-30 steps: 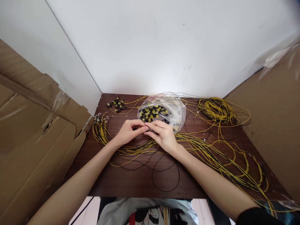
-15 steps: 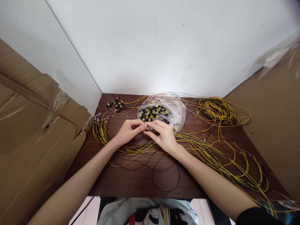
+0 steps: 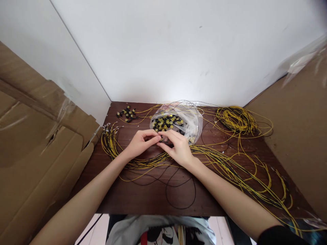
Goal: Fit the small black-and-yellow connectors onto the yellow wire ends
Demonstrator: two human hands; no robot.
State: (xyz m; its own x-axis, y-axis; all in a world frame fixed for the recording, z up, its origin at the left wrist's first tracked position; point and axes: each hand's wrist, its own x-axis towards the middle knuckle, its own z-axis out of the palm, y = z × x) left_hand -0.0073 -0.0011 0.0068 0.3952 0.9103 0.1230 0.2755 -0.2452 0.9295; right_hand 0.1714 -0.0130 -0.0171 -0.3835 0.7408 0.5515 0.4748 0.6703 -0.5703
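Observation:
My left hand (image 3: 143, 143) and my right hand (image 3: 178, 144) meet fingertip to fingertip at the middle of the table. Both are pinched closed around something small and dark, mostly covered by the fingers; its kind does not show. Just behind them lies an open clear plastic bag (image 3: 196, 126) of small black-and-yellow parts (image 3: 167, 120). A long bundle of yellow and black wires (image 3: 153, 161) runs under my wrists from left to right. Its left ends (image 3: 107, 128) carry small pale tips.
A loose pile of black-and-yellow parts (image 3: 127, 114) lies at the back left of the brown table (image 3: 143, 200). A coil of yellow and black wire (image 3: 237, 119) sits at the back right. Cardboard (image 3: 38, 143) stands on the left, more cardboard (image 3: 298, 136) on the right, a white wall (image 3: 163, 51) behind.
Both hands stay almost in place, with the fingertips shifted very slightly to the right. Nothing else has visibly moved.

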